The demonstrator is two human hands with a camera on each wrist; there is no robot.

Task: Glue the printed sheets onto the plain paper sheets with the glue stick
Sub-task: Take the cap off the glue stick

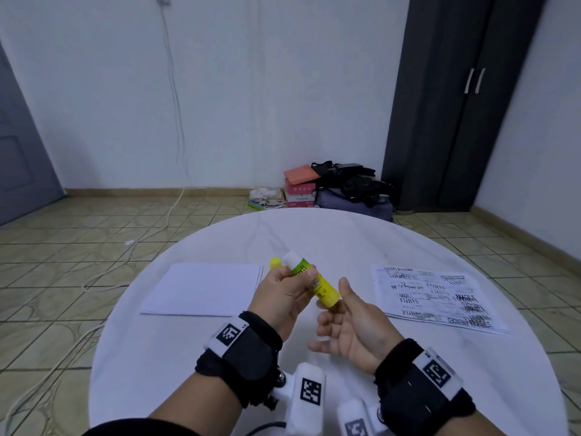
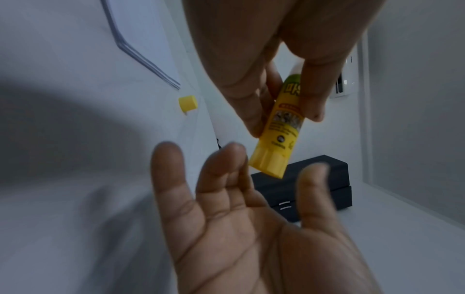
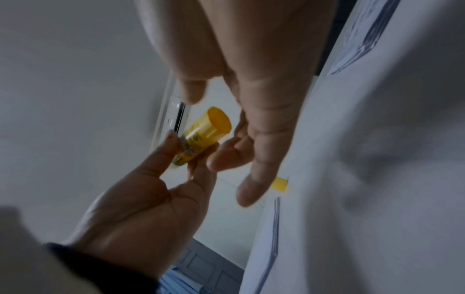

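Round white table point(image 1: 345, 247) with faint marble veining, standing on a beige tiled floor point(image 1: 94, 234); pale walls, dark wardrobe point(image 1: 449, 105) at right. Plain sheets point(image 1: 204, 287) lie flat at left, printed sheets point(image 1: 437, 297) at right, well apart. Left hand point(image 1: 283, 297) pinches the uncapped glue stick point(image 1: 317, 284), a yellow-green plastic cylinder, tilted above the table. Right hand point(image 1: 352, 328) spread loosely, holding nothing, fingertips near the stick's base. Yellow cap point(image 1: 275, 262) rests on the table beside the plain sheets.
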